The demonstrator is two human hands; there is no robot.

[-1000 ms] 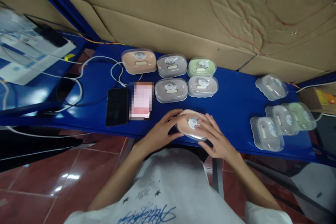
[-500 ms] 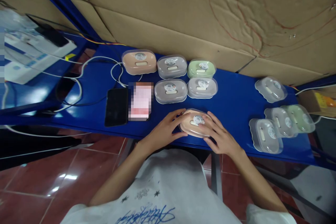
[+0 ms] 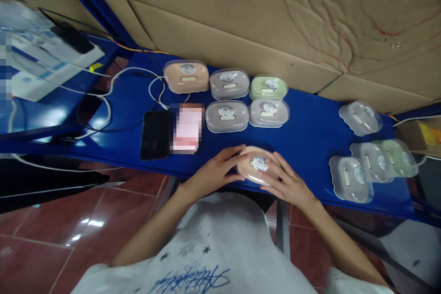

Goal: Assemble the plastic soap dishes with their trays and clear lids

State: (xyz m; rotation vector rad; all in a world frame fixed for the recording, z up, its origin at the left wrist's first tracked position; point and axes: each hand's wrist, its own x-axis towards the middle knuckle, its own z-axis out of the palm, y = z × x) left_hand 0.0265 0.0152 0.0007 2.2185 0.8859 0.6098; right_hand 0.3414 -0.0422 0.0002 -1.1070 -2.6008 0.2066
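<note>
An orange oval box with a clear lid and a round label rests near the front edge of the blue table, slightly tilted. My left hand grips its left end, fingers over the top and thumb at the near side. On the right end lies my right hand, its fingers over the lid beside the label. Behind it are a grey box, a paler box, a green box, another grey box and an orange box.
Left of the boxes lie a black phone and a phone with a blurred screen, near white cables. Several lidded boxes stand at the right. A cardboard wall rises behind the table.
The orange box in my hands has turned slightly, its right end nearer to me. My right fingers have shifted on the lid. The view has moved a little.
</note>
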